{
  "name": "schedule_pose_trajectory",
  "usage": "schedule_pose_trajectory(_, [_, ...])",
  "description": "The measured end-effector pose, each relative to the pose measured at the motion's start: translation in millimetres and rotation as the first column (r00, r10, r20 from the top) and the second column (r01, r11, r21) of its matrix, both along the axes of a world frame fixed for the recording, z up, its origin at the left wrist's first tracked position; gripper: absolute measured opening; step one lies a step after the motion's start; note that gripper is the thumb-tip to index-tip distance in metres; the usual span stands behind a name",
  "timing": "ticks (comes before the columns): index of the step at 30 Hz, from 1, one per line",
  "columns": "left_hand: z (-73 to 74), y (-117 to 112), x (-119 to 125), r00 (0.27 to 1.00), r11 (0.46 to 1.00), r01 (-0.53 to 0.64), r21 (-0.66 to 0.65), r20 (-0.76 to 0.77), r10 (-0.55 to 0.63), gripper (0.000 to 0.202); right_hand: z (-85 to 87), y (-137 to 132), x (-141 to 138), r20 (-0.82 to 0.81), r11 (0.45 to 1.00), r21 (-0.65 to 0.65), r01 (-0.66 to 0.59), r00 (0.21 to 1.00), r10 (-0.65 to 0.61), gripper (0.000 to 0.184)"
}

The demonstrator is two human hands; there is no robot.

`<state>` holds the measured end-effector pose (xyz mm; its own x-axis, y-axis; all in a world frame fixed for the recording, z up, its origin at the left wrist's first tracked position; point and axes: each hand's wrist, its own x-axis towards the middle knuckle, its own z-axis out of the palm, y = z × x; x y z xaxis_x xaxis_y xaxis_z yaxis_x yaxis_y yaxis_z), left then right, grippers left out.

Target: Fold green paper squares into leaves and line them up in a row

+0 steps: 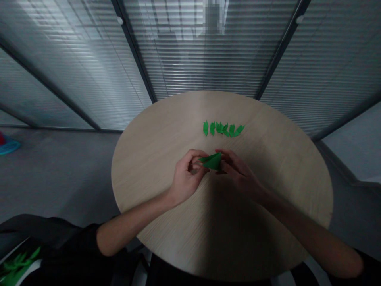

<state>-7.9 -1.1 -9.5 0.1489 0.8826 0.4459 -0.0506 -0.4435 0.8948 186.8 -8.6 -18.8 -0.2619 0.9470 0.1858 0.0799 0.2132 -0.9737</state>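
Between my two hands, a little above the table, is a folded piece of green paper [212, 161] with a pointed, partly opened shape. My left hand [189, 171] pinches its left end between thumb and fingers. At its right edge my right hand [236, 169] grips it, with some fingertips hidden behind the paper. Beyond my hands, several small folded green paper pieces [230, 130] lie in a row, a few of them touching or overlapping.
The round wooden table [149, 159] fills the middle of the view. Glass partitions with blinds [202, 63] stand behind it. At the lower left are more green pieces [20, 264], and a blue and red object [8, 145] lies on the floor at far left.
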Motion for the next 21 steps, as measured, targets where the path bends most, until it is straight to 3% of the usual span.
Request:
schedule_pose_trajectory(2, [-0.7, -0.7, -0.6, 0.998, 0.998, -0.044, 0.035, -0.043, 0.045, 0.014, -1.8, -1.6, 0.4, 0.081, 0.983, 0.164, 0.077, 0.993, -0.091, 0.045])
schedule_pose_trajectory(5, [-1.3, -2.3, -1.9, 0.986, 0.988, -0.092, 0.121, -0.125, 0.107, 0.019, -1.3, -4.1, 0.1, 0.191, 0.899, 0.428, 0.090, 0.964, -0.187, 0.065])
schedule_pose_trajectory(8, [-1.1, -3.8, -2.9, 0.978, 0.977, -0.086, 0.194, -0.169, 0.120, 0.022, 1.8, -5.0, -0.5, 0.267, 0.828, 0.559, 0.047, 0.935, -0.233, 0.061])
schedule_pose_trajectory(12, [-1.1, -4.2, -2.3, 0.979, 0.975, -0.078, 0.209, -0.169, 0.114, 0.019, 5.8, -4.8, -0.7, 0.284, 0.812, 0.583, 0.042, 0.925, -0.252, 0.044])
schedule_pose_trajectory(21, [0.6, -4.8, -0.6, 0.982, 0.977, -0.084, 0.196, -0.149, 0.115, 0.013, 3.3, -4.9, -1.0, 0.224, 0.843, 0.533, 0.073, 0.948, -0.224, 0.048])
